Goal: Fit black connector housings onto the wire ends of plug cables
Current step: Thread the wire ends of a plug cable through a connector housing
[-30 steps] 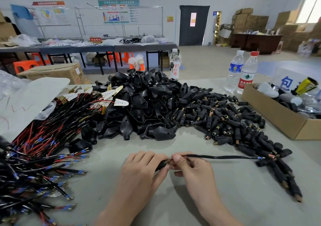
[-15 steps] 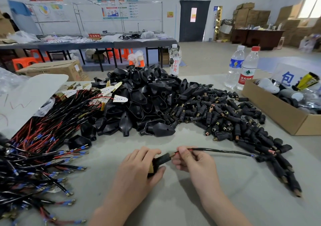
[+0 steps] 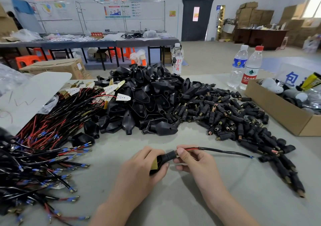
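My left hand [image 3: 142, 171] grips a black connector housing [image 3: 162, 159] with a brass-coloured plate showing at its wide end. My right hand [image 3: 192, 159] pinches the red and black cable [image 3: 224, 151] right at the housing's narrow neck. The cable runs right across the table to a blue-tipped end near the small connectors. A heap of black housings [image 3: 147, 100] lies behind my hands. A bundle of red and black cables with blue terminals [image 3: 40, 149] fills the left side.
Many small black barrel connectors [image 3: 239, 121] spread to the right. An open cardboard box [image 3: 278, 109] stands at the far right, with two water bottles [image 3: 245, 67] behind it. A white sheet [image 3: 26, 100] lies over the cables at the left.
The housing has slid further along the cable into my left hand, so its wide brass-plated end now shows. More red wire is visible at my right fingers.
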